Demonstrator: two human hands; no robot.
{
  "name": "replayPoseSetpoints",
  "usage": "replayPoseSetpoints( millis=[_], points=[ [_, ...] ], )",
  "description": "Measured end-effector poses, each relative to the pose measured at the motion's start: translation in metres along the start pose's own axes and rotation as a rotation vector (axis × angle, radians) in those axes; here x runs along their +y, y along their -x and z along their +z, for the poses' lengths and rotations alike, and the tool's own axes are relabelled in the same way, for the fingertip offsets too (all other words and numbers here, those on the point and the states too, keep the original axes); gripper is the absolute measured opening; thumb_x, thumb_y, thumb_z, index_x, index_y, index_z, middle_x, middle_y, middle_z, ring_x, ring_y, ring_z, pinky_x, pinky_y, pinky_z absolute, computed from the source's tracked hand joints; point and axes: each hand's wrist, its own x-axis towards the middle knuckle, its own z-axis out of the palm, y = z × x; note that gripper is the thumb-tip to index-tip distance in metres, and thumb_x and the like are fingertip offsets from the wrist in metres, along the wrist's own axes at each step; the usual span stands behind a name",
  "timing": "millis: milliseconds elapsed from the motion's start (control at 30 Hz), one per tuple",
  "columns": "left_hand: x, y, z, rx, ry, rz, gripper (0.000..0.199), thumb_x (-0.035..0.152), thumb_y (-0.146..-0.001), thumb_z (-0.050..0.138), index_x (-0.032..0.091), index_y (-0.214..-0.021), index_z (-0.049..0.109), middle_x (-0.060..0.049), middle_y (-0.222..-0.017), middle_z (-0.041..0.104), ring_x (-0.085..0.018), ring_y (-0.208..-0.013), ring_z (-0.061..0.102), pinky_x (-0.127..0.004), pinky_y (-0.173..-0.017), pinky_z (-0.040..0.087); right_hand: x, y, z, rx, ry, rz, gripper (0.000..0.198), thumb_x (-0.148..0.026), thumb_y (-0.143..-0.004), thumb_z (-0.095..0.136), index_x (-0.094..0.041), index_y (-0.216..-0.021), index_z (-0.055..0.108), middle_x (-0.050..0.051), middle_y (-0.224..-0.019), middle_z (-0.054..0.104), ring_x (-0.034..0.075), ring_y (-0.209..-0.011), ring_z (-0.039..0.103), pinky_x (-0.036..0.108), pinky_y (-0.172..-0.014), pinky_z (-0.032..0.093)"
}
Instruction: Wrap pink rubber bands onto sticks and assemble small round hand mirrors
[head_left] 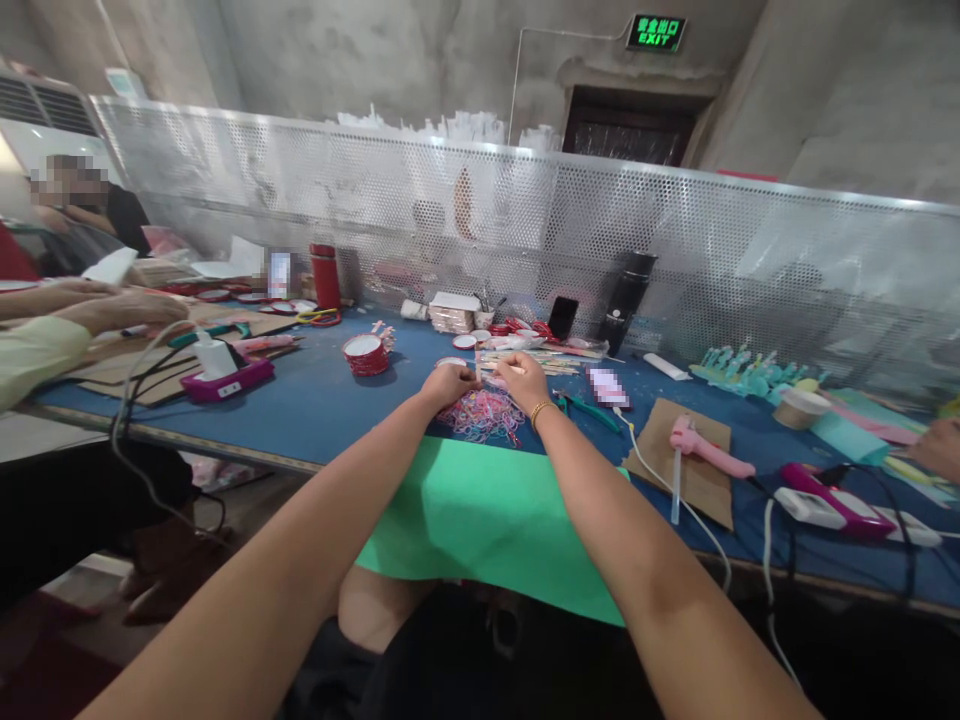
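My left hand (448, 384) and my right hand (523, 378) are close together over a heap of thin pink, purple and blue loops (484, 415), which look like cords or elastic bands. The fingers of both hands are pinched, but what they hold is too small to make out. A pale pinkish strip (478, 366) shows between the fingertips. Behind them lie several thin wooden sticks (551, 362). A green sheet (495, 510) hangs over the table edge onto my lap, under my forearms. Teal-handled pliers (592, 412) lie beside my right wrist.
Left on the blue table (315, 400) stands a stack of red-rimmed white discs (365, 354). At right, a pink glue gun (709, 450) rests on cardboard (660, 440) near a purple power strip (840, 500) with trailing cables. A perforated metal screen (375, 190) closes the back. Co-workers' hands (127, 305) show at left.
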Motion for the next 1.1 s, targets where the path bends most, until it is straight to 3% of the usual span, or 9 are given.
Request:
replayPoseSetpoints(
  millis=[333,600,833,1100],
  points=[
    [-0.007,0.000,0.001,-0.001,0.014,0.072,0.035,0.049,-0.074,0.062,0.018,-0.081,0.077,-0.002,-0.072,0.070,-0.015,-0.068,0.056,-0.024,-0.061,0.036,-0.015,0.003,0.002,0.083,-0.482,0.219,0.016,-0.034,-0.063,0.065,-0.020,-0.065,0.056,-0.001,-0.065,0.068,0.017,-0.071,0.066,0.029,-0.070,0.052],
    [0.000,0.005,-0.001,0.018,0.027,0.080,0.030,0.044,-0.071,0.066,0.017,-0.078,0.078,0.001,-0.067,0.066,-0.013,-0.064,0.054,-0.023,-0.059,0.033,-0.027,0.004,-0.010,0.162,-0.605,0.305,0.023,-0.034,-0.060,0.073,-0.020,-0.073,0.060,-0.001,-0.065,0.069,0.015,-0.069,0.065,0.024,-0.063,0.050],
    [0.006,0.006,-0.003,0.047,0.069,0.047,0.024,0.038,-0.068,0.071,0.018,-0.078,0.079,0.001,-0.067,0.069,-0.014,-0.064,0.056,-0.024,-0.058,0.034,-0.021,-0.002,-0.013,0.164,-0.661,0.343,0.027,-0.035,-0.059,0.076,-0.020,-0.078,0.065,-0.003,-0.067,0.069,0.012,-0.066,0.063,0.021,-0.058,0.044],
    [0.012,0.011,-0.006,0.052,0.036,0.035,0.024,0.036,-0.067,0.073,0.018,-0.081,0.079,0.001,-0.070,0.071,-0.013,-0.065,0.057,-0.023,-0.058,0.035,-0.019,-0.005,-0.015,0.118,-0.657,0.348,0.021,-0.035,-0.067,0.068,-0.019,-0.080,0.066,0.001,-0.072,0.072,0.014,-0.072,0.067,0.022,-0.058,0.048]
  ],
)
